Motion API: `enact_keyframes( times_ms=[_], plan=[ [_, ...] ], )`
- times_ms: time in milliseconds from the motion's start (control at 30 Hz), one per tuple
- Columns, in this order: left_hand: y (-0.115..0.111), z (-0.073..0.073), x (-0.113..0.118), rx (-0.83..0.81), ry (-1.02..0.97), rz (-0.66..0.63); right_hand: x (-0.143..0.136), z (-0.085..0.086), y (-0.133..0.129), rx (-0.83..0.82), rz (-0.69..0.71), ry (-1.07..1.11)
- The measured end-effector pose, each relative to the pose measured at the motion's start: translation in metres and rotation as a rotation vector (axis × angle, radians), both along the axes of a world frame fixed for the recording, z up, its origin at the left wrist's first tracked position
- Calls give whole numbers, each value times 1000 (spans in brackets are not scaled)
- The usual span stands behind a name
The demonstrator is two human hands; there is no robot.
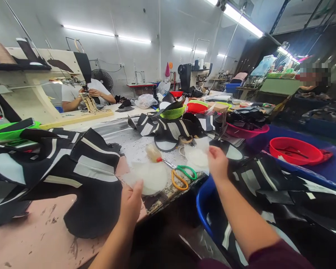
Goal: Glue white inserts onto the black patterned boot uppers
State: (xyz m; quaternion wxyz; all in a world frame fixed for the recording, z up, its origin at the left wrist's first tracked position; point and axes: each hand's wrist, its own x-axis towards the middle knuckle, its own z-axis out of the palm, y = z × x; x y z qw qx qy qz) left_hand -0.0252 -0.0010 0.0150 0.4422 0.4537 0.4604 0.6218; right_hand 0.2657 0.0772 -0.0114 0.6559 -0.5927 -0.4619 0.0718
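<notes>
Left hand (pixel 131 201) (lower centre) pinches a translucent sheet (pixel 154 176), right hand (pixel 218 163) (right of centre) a second sheet (pixel 195 156): likely light, flexible, best edge-gripped.

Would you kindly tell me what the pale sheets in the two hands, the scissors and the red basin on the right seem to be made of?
Pale sheets: thin, translucent, rather matte; perhaps plastic film or waxy paper, I cannot tell which.
Scissors: shiny grey blades, likely steel; smooth green and orange handles, probably plastic.
Red basin: smooth, evenly coloured, slightly glossy; likely moulded plastic.
</notes>
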Motion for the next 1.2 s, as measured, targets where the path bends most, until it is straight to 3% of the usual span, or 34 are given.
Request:
enact_keyframes(
  times_ms=[133, 200, 333, 400, 467, 533, 600, 700, 833, 900, 967, 1100, 1200],
  plan=[
    [4, -13, 8, -67, -112, -98, -31, -28, 18, -228, 175, -684],
    [4, -18, 9, -83, -118, -136, -41, -40, 20, -304, 252, -806],
    [2, -24, 7, -139, -2, -185, -44, -49, 17, -470, 251, -885],
    [2, -24, 9, -132, 72, -209, -45, -43, 10, -452, 254, -872],
    [1, -23, 13, -96, 161, -227, -51, -30, -5, -286, 289, -770],
    [-1, -19, 18, -56, 265, -256, -63, -13, -25, -101, 438, -627],
    [-3, -15, 22, 2, 358, -317, -77, 4, -48, 1, 693, -478],
    [-9, -9, 23, 98, 452, -424, -92, 23, -74, -34, 961, -302],
    [-15, 0, 23, 169, 506, -504, -97, 31, -89, -125, 1062, -176],
    [-16, 3, 24, 188, 491, -523, -95, 28, -89, -179, 1028, -27],
    [-15, 5, 23, 163, 458, -511, -87, 24, -82, -207, 879, 184],
    [-6, 1, 7, 35, 263, -340, -42, 14, -51, -60, 343, 472],
    [2, -6, -9, -20, 62, -248, -5, 4, -30, 3, 19, 449]
  ],
)
